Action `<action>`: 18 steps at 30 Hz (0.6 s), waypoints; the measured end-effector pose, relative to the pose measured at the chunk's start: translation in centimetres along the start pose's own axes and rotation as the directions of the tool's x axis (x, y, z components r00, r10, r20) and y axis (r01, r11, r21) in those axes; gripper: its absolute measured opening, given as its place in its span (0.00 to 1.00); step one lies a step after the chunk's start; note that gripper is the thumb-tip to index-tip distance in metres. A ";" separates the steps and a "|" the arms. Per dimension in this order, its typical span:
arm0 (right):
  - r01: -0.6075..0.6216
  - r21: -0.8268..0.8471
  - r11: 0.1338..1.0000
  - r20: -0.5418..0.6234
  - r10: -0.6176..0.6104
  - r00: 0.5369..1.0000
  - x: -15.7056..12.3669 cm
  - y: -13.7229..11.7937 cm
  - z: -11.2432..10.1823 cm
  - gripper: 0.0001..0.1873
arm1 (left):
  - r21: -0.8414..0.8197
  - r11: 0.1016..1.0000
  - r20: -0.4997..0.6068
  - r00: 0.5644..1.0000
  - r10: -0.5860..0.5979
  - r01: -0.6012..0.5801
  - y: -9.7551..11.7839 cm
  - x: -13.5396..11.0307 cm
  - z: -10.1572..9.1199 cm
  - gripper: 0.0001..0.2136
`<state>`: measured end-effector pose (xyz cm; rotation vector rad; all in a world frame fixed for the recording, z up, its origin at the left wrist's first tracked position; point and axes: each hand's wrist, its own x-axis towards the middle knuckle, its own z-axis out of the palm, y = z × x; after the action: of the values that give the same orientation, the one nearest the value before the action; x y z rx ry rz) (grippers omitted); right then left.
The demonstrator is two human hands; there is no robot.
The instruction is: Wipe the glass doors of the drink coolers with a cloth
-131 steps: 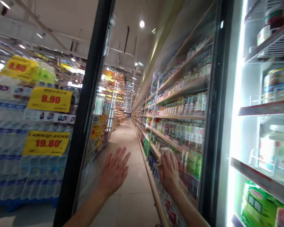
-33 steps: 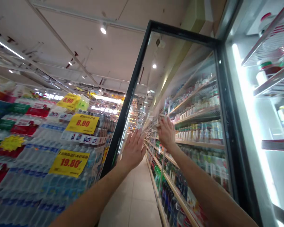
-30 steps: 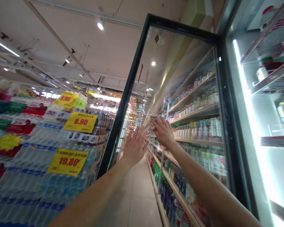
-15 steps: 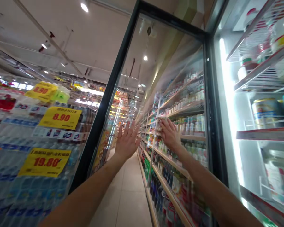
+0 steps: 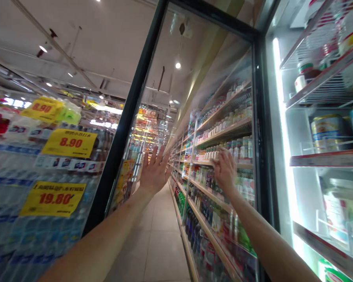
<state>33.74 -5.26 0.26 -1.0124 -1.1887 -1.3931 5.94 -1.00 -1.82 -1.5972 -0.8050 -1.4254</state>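
Observation:
A glass fridge door (image 5: 260, 117) with a black frame stands swung open in front of me. My left hand (image 5: 155, 170) is spread against the left part of its pane, fingers apart and holding nothing. Farther right, my right hand (image 5: 225, 170) is at the same glass, its fingers bent and close together. A small pale patch shows by these fingertips; whether it is a thin cloth or a reflection I cannot make out. Both forearms reach up from the bottom of the view.
To the right, the lit fridge holds shelves (image 5: 326, 158) with cans (image 5: 328, 131) and bottles. Stacked water bottles with yellow price signs (image 5: 70, 143) stand at the left. Through or on the glass appear drink shelves (image 5: 211, 197) and a tiled aisle floor (image 5: 161, 239).
My right hand has moved right across the glass, and slightly down. My left hand keeps its place on the pane. The view has shifted a little.

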 end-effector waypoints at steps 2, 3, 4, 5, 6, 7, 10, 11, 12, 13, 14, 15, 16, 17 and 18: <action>-0.259 -0.050 0.964 -0.115 0.253 0.961 -0.7 2.0 -0.5 0.23 | 0.003 1.000 -0.009 1.000 0.006 -0.006 0.0 0.0 0.0 0.23; -0.311 -0.058 0.949 -0.136 0.301 0.944 -1.1 2.5 -0.6 0.24 | 0.004 1.000 -0.012 1.000 0.009 -0.009 0.0 0.0 0.0 0.23; -0.296 -0.057 0.954 -0.125 0.287 0.950 -1.6 2.5 -0.8 0.24 | 0.006 1.000 -0.014 1.000 0.012 -0.012 0.0 0.0 0.1 0.23; -0.221 -0.043 0.974 -0.085 0.216 0.973 -2.2 2.3 -0.8 0.24 | 0.008 1.000 -0.016 1.000 0.014 -0.014 0.0 -0.1 0.2 0.23; -0.104 -0.016 0.994 -0.024 0.104 0.994 -2.9 1.8 -0.9 0.23 | 0.010 1.000 -0.019 1.000 0.013 -0.013 -0.1 -0.1 0.3 0.23; 0.019 0.021 1.000 0.040 -0.019 0.999 -3.5 1.3 -0.9 0.22 | 0.010 1.000 -0.023 1.000 0.012 -0.012 -0.1 -0.2 0.4 0.23; 0.098 0.053 0.994 0.079 -0.102 0.992 -4.6 1.2 -1.1 0.22 | 0.004 1.000 -0.033 0.999 0.006 -0.006 -0.2 -0.2 0.6 0.24; -0.007 0.018 1.000 0.030 0.007 1.000 -4.7 1.7 -1.2 0.22 | -0.001 1.000 -0.033 0.999 0.004 -0.004 -0.2 -0.3 0.6 0.24; -0.144 -0.020 0.989 -0.034 0.143 0.989 -4.7 2.2 -1.3 0.22 | -0.007 1.000 -0.028 1.000 0.002 -0.002 -0.2 -0.3 0.6 0.24; -0.263 -0.043 0.964 -0.088 0.258 0.962 -4.6 2.6 -1.4 0.23 | -0.013 1.000 -0.023 1.000 0.000 0.000 -0.2 -0.3 0.6 0.24; -0.327 -0.052 0.944 -0.111 0.320 0.941 -4.4 2.8 -1.4 0.24 | -0.018 1.000 -0.020 1.000 -0.003 0.003 -0.2 -0.3 0.6 0.24; -0.331 -0.049 0.942 -0.105 0.325 0.940 -4.3 2.6 -1.3 0.24 | -0.025 1.000 -0.019 1.000 -0.004 0.003 -0.1 -0.3 0.6 0.25; -0.281 -0.033 0.959 -0.079 0.278 0.957 -4.1 2.0 -1.2 0.24 | -0.034 0.999 -0.018 1.000 -0.004 0.004 -0.1 -0.3 0.6 0.25; -0.194 -0.005 0.981 -0.045 0.194 0.980 -4.0 1.1 -0.9 0.24 | -0.043 0.999 -0.019 1.000 -0.007 0.007 -0.1 -0.3 0.6 0.25; -0.092 0.028 0.995 -0.009 0.092 0.996 -3.9 0.2 -0.7 0.23 | -0.052 0.999 -0.020 1.000 -0.008 0.007 -0.2 -0.3 0.6 0.25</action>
<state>34.49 -5.30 -3.66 -1.0273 -1.1370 -1.3048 6.01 -0.42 -2.08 -1.6174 -0.7689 -1.4766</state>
